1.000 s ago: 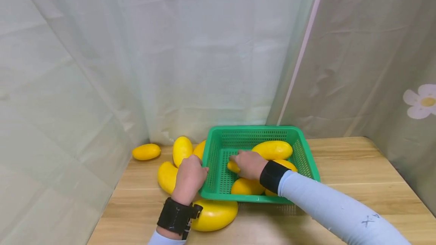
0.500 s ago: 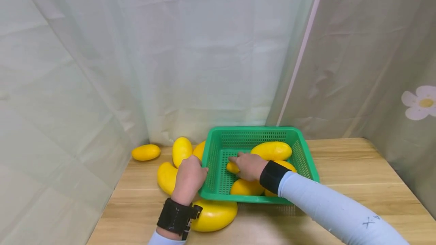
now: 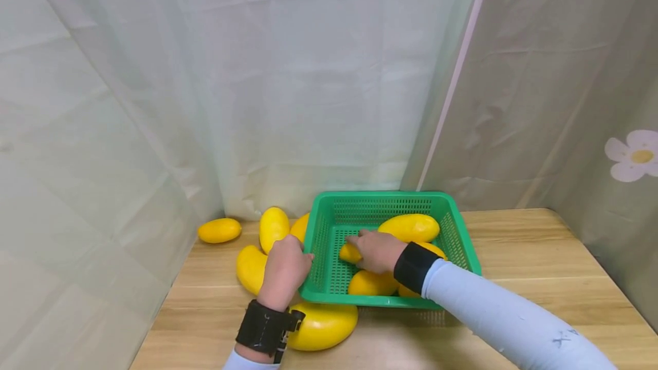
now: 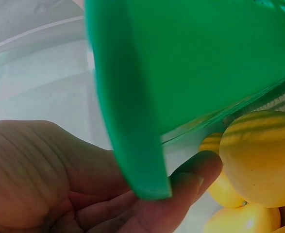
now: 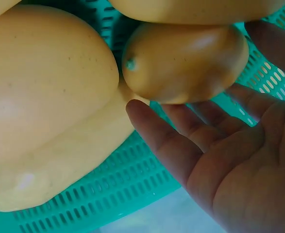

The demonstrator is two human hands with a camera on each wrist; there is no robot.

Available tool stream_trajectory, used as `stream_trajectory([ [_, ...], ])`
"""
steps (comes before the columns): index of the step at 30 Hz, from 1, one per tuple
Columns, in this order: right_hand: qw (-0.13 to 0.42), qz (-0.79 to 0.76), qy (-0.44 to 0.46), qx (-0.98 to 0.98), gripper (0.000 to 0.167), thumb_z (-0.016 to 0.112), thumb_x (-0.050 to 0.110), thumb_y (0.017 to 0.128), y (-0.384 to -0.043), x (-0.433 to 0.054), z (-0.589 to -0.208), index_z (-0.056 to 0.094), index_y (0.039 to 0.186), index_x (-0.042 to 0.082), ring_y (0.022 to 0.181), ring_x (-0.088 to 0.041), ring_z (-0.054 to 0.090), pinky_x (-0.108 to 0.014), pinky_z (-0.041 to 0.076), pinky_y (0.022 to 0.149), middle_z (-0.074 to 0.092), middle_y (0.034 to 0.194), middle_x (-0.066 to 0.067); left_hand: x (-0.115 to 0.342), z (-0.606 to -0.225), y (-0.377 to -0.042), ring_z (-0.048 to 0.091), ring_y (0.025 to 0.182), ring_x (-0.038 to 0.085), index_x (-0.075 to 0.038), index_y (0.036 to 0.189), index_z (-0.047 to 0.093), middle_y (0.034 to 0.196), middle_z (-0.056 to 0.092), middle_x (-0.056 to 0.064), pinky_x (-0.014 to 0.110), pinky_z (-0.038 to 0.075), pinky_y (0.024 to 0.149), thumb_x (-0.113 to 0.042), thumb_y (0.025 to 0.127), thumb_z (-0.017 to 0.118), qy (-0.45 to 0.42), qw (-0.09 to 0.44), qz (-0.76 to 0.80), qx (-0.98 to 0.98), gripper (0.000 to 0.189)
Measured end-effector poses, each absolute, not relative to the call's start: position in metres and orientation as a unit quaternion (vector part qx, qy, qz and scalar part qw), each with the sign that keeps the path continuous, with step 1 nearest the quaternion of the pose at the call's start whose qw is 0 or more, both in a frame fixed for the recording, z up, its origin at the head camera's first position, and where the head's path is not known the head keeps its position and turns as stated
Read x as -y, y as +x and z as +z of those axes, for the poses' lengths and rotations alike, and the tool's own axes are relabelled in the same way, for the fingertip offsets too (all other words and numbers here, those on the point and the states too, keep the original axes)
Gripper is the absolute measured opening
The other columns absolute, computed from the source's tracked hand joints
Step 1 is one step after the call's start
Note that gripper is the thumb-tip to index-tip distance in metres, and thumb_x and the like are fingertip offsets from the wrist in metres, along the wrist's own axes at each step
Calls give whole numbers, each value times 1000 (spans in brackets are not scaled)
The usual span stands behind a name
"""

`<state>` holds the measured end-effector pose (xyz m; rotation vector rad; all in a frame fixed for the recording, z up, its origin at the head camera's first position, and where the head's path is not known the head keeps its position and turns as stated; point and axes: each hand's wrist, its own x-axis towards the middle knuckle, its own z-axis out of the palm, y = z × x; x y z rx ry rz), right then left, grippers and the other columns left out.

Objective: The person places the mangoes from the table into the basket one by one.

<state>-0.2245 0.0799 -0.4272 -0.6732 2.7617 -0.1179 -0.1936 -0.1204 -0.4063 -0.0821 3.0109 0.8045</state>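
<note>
My left hand [image 3: 285, 270] grips the left rim of a green perforated plastic basket [image 3: 388, 301], and in the left wrist view its digits lie on both sides of the rim. Inside the basket my right hand [image 3: 379, 251] holds a small yellow mango [image 3: 349, 253], which it partly covers in the head view. In the right wrist view the fingers curl round this mango [image 5: 186, 63], whose greenish stem end shows. Beside it lie several larger mangoes, among them a long one [image 3: 409, 227] at the back right and a rounder one [image 3: 372, 282] at the front.
Left of the basket, several mangoes lie on the wooden table [image 3: 540, 278]: a small one [image 3: 219, 230] at the far left, an upright oval [image 3: 274, 229], and a curved one [image 3: 251, 269]. A large mango [image 3: 326, 326] is in front. A pale curtain [image 3: 329, 84] hangs behind.
The small mango under my right hand has shifted slightly left, and a bit more of it shows. My left hand and the basket stay in place.
</note>
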Motion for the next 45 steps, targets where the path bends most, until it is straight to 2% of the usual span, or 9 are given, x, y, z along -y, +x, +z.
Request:
stream_trajectory([
  [3,133,-54,-240,-960,61,64,32,88,-224,-84,-423,40,142,18,121,-29,51,-40,48,94,46,140,-14,121,-406,-193,54,50,16,-4,68,64,57,55,6,24,40,45,-20,83,70,-27,18,264,-964,23],
  [7,95,-76,-245,-962,61,64,32,87,-222,-92,-411,41,141,16,118,-28,54,-35,53,84,48,138,-14,122,-405,-193,54,50,15,-4,69,64,57,55,6,24,40,45,-20,83,70,-29,20,267,-963,22],
  [10,63,-92,-236,-965,59,64,30,88,-220,-104,-399,43,140,13,117,-27,55,-34,53,83,50,137,-13,122,-405,-193,55,51,15,-4,70,65,58,56,6,24,41,45,-20,83,70,-29,20,267,-963,22],
  [16,0,-110,-180,-978,55,66,27,86,-221,-143,-384,49,133,3,116,-32,55,-43,49,92,56,129,-16,121,-405,-195,54,50,15,-3,71,64,57,55,6,24,40,44,-20,83,70,-28,22,270,-962,22],
  [22,-46,-117,-82,-989,49,68,22,83,-225,-192,-384,55,121,-7,101,-37,59,-49,49,86,62,113,-23,122,-408,-195,53,50,16,-4,70,64,56,54,6,24,39,45,-20,83,70,-26,22,269,-962,22],
  [26,-37,-129,-31,-991,36,68,21,81,-224,-224,-386,59,100,-8,78,-32,57,-46,49,71,62,90,-21,121,-410,-193,52,50,16,-4,71,64,56,54,6,24,39,45,-20,83,70,-29,26,270,-962,21],
  [32,28,-163,23,-986,29,66,26,81,-221,-248,-388,56,82,0,64,-25,52,-34,43,56,53,72,-11,122,-410,-191,52,50,16,-3,73,66,57,54,6,24,39,45,-20,83,70,-29,28,266,-963,20],
  [39,58,-169,39,-983,30,67,27,80,-216,-249,-389,55,84,-1,64,-25,51,-31,41,55,52,73,-11,123,-410,-191,51,49,16,-3,72,67,55,53,5,24,38,45,-20,82,71,-21,17,264,-964,19],
  [45,57,-174,48,-982,18,61,15,78,-214,-249,-391,53,81,-1,60,-25,52,-30,42,51,52,71,-12,124,-413,-192,50,47,15,-5,67,65,52,50,4,24,36,44,-20,81,71,-18,12,264,-964,21],
])
